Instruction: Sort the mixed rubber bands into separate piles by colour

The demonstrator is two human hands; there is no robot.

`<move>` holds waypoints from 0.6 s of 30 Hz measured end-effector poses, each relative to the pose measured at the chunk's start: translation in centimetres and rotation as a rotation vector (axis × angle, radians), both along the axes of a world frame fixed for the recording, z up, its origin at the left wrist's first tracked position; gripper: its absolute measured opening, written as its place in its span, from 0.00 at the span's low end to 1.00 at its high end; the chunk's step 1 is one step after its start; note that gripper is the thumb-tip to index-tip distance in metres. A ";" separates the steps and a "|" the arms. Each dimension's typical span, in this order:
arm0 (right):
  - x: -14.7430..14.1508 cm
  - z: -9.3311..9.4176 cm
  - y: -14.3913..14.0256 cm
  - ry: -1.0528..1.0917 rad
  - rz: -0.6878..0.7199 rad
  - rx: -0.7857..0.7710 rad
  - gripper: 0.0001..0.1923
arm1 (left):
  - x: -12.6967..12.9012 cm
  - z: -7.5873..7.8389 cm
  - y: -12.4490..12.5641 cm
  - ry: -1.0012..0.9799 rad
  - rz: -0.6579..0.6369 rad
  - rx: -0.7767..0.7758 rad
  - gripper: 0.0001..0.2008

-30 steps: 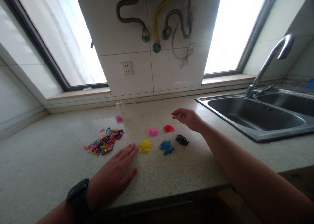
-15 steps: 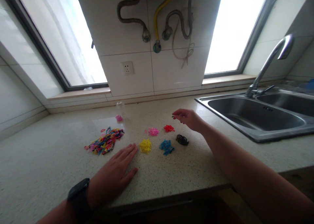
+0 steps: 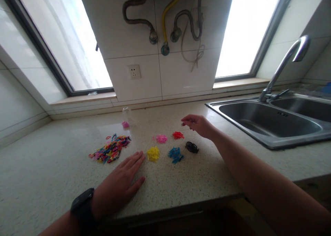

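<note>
Across the pale speckled stone worktop (image 3: 199,180): six small heaps of thin, loop-like coloured pieces are laid out between two bare hands.
Left hand (image 3: 119,180): placed palm down on the worktop, open, with the fingers stretched out and the thumb spread; a dark wristwatch (image 3: 83,201) is worn on its wrist.
Right hand (image 3: 198,124): held beyond the black heap and to the right of the red one, with thumb and forefinger pinched on a tiny object (image 3: 182,124), too small to be identified.
Multicoloured heap of tangled loops (image 3: 111,149): set on the left, beyond the left hand, and spread wider than any other.
Nearer row: a bright yellow heap (image 3: 153,154) is found just beside the left fingertips, followed rightward by a blue heap (image 3: 176,155) and a black heap (image 3: 192,147).
Farther row: a light pink heap (image 3: 160,138) is seen behind the yellow and blue, with a small red heap (image 3: 178,135) to its right.
Clear see-through container (image 3: 126,112): placed near the back wall, with a small pink item (image 3: 125,124) at its near end.
Stainless-steel double sink (image 3: 292,141): set into the worktop at the right, topped by a curved chrome tap (image 3: 280,64).
White tiled wall (image 3: 186,70): flanked by two bright windows.
</note>
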State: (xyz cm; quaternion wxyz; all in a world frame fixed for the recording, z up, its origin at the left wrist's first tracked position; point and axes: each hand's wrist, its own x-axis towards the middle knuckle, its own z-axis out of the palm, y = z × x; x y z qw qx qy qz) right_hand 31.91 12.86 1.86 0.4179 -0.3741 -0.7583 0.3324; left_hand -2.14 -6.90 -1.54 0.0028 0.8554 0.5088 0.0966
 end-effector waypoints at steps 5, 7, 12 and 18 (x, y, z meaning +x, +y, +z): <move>0.0 -0.1 0.1 0.006 0.003 -0.015 0.14 | 0.4 0.4 -0.1 0.033 0.024 -0.054 0.31; 0.0 -0.2 0.2 0.005 -0.002 -0.018 0.14 | 0.4 0.5 -0.1 0.036 0.032 -0.059 0.31; 0.1 -0.3 0.3 -0.011 0.004 -0.010 0.15 | 0.1 0.1 0.0 0.011 0.011 -0.015 0.31; 0.0 0.0 0.0 -0.011 0.009 -0.019 0.13 | -0.1 -0.1 0.0 0.010 0.004 -0.004 0.31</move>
